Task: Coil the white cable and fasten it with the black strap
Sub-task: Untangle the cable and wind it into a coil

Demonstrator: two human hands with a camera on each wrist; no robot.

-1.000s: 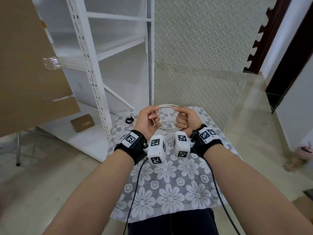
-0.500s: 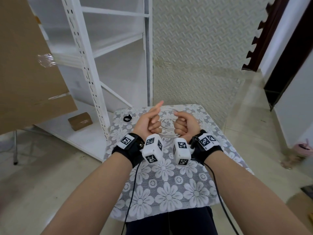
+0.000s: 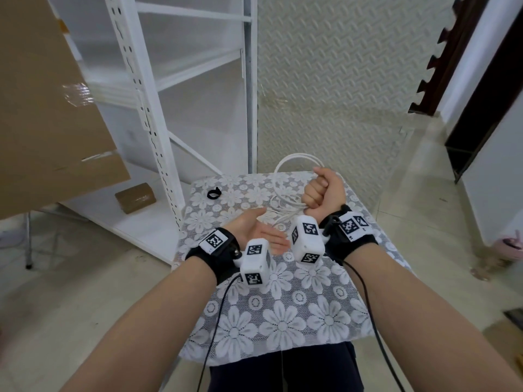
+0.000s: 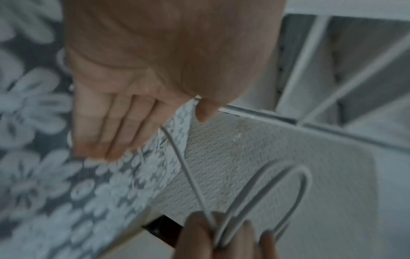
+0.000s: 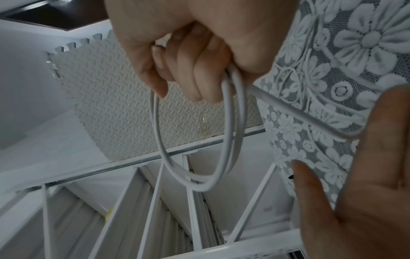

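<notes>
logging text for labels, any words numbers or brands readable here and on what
No readable words, numbers or brands in any view.
Wrist bands and white cubes: black-and-white square marker patterns only, no letters.
Small cardboard box and large cardboard sheet: no print visible.

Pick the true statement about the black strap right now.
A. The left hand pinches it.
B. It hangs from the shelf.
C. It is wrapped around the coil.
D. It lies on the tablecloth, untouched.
D: the black strap lies alone on the floral tablecloth, away from the open left hand and the right hand gripping the white cable.
</notes>
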